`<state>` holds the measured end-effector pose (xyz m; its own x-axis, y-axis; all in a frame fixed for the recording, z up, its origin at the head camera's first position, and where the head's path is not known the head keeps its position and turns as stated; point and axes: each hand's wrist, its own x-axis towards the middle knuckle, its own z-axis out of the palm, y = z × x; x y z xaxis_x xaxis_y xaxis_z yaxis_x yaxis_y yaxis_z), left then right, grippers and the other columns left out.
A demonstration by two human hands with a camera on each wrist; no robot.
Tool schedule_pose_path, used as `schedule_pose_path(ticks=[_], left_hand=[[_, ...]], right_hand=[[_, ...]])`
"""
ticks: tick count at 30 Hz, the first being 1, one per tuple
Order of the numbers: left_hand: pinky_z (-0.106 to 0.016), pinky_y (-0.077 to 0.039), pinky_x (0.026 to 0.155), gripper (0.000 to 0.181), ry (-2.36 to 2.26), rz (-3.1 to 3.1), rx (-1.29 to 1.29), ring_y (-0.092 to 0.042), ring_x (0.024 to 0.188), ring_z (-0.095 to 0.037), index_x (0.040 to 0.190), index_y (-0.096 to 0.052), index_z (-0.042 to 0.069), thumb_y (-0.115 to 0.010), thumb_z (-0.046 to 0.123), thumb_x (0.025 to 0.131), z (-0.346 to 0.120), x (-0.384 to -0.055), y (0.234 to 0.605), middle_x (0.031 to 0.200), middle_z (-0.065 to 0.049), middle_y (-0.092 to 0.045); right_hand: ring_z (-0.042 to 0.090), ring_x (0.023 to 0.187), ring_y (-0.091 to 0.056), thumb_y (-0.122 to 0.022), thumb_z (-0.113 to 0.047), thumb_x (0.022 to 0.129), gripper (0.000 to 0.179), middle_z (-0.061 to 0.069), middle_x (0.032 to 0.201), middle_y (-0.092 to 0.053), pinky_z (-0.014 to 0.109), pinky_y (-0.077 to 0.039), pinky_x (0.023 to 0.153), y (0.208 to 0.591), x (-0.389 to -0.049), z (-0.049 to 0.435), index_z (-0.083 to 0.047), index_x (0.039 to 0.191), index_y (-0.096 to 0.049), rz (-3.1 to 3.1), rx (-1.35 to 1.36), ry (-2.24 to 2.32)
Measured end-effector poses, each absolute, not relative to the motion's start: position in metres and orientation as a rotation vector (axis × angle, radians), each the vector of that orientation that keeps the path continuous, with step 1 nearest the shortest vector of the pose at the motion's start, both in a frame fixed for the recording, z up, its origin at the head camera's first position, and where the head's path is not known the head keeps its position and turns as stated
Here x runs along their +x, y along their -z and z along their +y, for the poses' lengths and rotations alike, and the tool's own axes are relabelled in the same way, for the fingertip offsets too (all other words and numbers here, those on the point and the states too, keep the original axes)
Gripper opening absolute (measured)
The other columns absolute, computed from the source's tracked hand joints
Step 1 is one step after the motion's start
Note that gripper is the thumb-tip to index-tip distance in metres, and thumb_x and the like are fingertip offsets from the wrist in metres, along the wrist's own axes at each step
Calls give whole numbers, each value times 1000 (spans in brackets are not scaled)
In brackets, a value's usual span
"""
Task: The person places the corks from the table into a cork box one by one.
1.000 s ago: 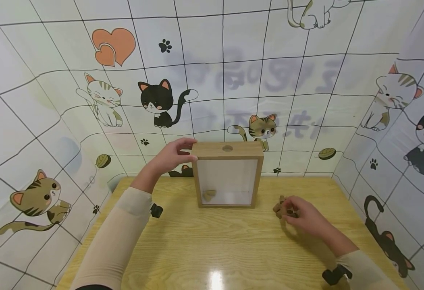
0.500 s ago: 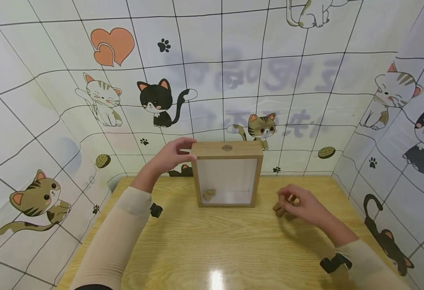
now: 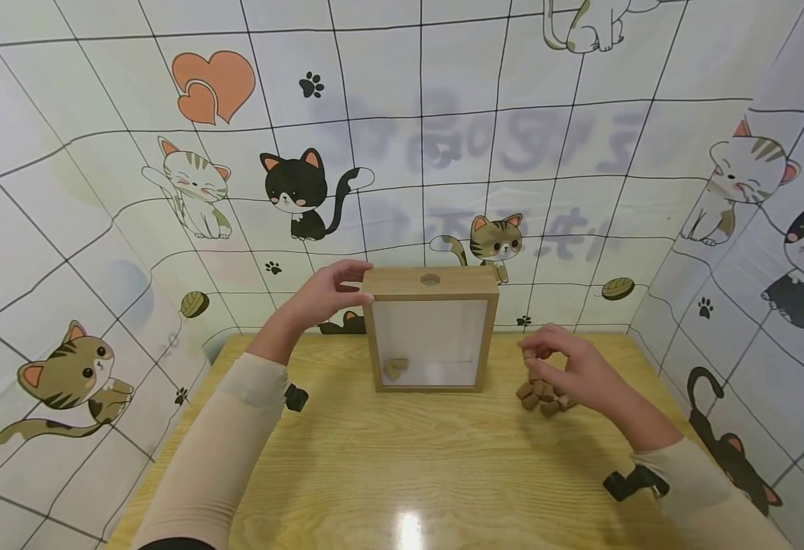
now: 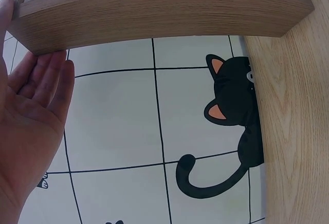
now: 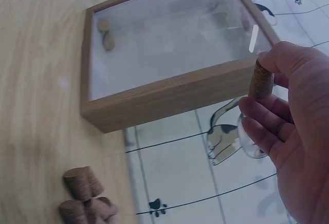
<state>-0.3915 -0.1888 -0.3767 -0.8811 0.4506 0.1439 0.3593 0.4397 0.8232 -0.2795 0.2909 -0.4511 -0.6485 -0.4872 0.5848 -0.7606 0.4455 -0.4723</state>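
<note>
A shallow wooden box with a clear front stands upright on the table, a round hole in its top. My left hand holds its upper left corner, thumb in front and fingers behind; the left wrist view shows those fingers against its side. A few corks lie inside, at the bottom left. To the box's right, my right hand pinches one cork between thumb and fingers. Below that hand lies a pile of loose corks.
Under everything is a light wooden table. A white grid-patterned cloth printed with cartoon cats rises close behind the box and along both sides. Each wrist carries a small black camera mount.
My right hand has risen from the cork pile with a cork pinched in its fingertips, uncovering more of the pile. My left hand and the box stay put.
</note>
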Motion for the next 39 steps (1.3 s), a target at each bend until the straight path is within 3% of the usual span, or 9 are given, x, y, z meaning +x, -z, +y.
schedule_pose_path(ticks=[10, 18, 25, 30, 39], left_hand=[[-57, -52, 115, 71, -1446, 2571, 721, -53, 151, -32, 161, -56, 21, -88, 36, 99, -190, -391, 377, 162, -9, -54], [-58, -51, 115, 71, -1453, 2564, 721, -51, 152, -33, 161, -56, 20, -87, 36, 99, -190, -391, 378, 162, -10, -54], [-57, -53, 114, 71, -1455, 2566, 730, -53, 150, -32, 160, -57, 21, -88, 38, 98, -188, -392, 378, 161, -9, -55], [-57, -53, 114, 71, -1462, 2561, 735, -53, 150, -32, 160, -57, 20, -88, 35, 99, -189, -391, 377, 160, -9, -56], [-57, -53, 114, 71, -1464, 2563, 723, -53, 150, -32, 160, -57, 21, -88, 35, 99, -190, -392, 378, 160, -9, -55]], right_hand=[[18, 101, -72, -86, 14, 88, 47, 0, 114, -73, 14, -52, 94, 406, -294, 284, -13, 126, -77, -2258, 1028, -980], [14, 102, -69, -87, 11, 89, 43, -1, 114, -72, 15, -52, 90, 373, -309, 268, -11, 124, -77, -2250, 1061, -919], [19, 102, -71, -85, 6, 93, 34, 2, 118, -73, 22, -53, 87, 351, -323, 248, -4, 124, -76, -2288, 1079, -878], [21, 103, -74, -85, 2, 96, 33, 3, 118, -75, 28, -55, 87, 341, -338, 234, -6, 126, -76, -2305, 1098, -859], [26, 106, -71, -84, -1, 98, 40, 9, 122, -71, 54, -59, 92, 323, -352, 209, -3, 136, -72, -2391, 1124, -939]])
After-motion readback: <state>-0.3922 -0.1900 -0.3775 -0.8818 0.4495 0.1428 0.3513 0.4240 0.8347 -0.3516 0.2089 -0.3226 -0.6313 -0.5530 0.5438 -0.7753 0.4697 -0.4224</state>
